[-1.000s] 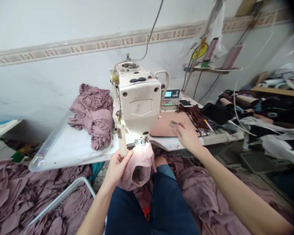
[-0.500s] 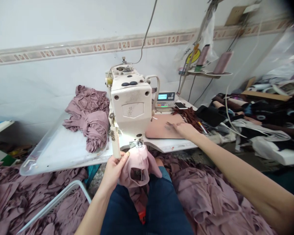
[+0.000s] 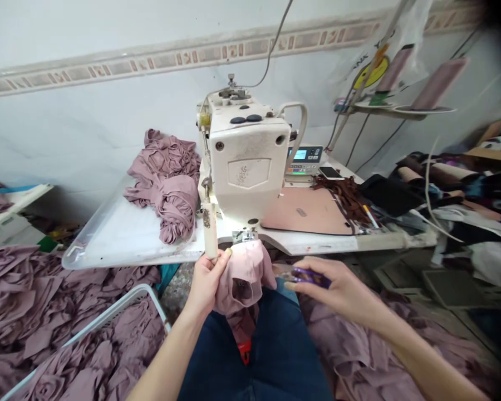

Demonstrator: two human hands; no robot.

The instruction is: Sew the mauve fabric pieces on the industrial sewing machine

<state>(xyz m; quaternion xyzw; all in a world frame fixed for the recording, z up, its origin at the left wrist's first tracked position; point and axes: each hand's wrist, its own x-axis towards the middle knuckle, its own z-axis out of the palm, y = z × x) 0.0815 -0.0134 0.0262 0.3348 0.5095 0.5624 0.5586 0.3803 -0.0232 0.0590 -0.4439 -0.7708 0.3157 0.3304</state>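
My left hand pinches the left edge of a mauve garment piece, close to the sewing machine's pale lever. The cloth lies under the needle area of the white sewing machine and hangs over my lap, with a round opening facing me. In my right hand is a pair of purple-handled thread snips. Their blurred blades point left at the garment's right side, a short gap away from it.
A heap of mauve cloth lies left of the machine. A pinkish-brown pad, a phone and a control panel sit to its right. A light basket of mauve pieces stands at lower left. Thread cones stand at upper right.
My right hand has come from the pad down and towards the garment, now with the purple snips in it. My left hand still holds the cloth. The view has shifted rightward.
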